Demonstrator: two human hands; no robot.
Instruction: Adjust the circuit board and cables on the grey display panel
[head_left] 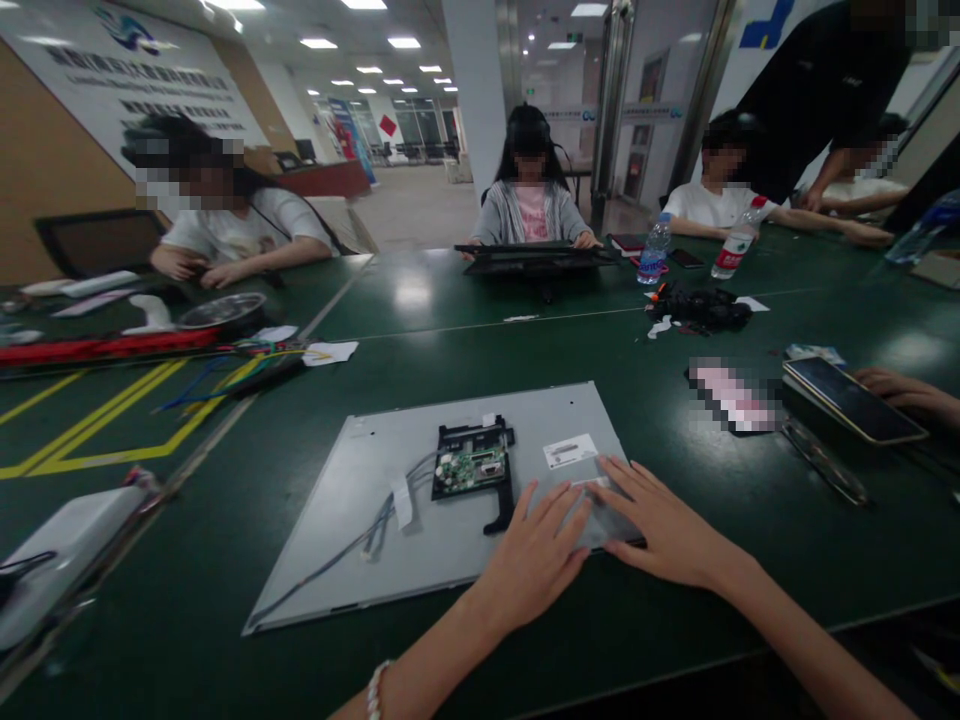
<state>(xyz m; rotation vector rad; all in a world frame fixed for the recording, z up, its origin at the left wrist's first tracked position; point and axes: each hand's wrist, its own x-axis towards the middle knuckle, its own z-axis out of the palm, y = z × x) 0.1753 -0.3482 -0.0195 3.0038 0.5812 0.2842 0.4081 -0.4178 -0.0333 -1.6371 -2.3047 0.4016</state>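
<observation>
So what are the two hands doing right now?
Left hand: open, flat on the grey panel, holding nothing.
Right hand: open, flat on the panel's near corner, holding nothing.

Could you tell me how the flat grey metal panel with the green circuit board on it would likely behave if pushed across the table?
The flat grey metal panel looks thin and stiff, so it would probably slide as one piece on the glossy dark green table. Its loose thin cables may drag or snag, and the exposed green circuit board looks fragile.
</observation>
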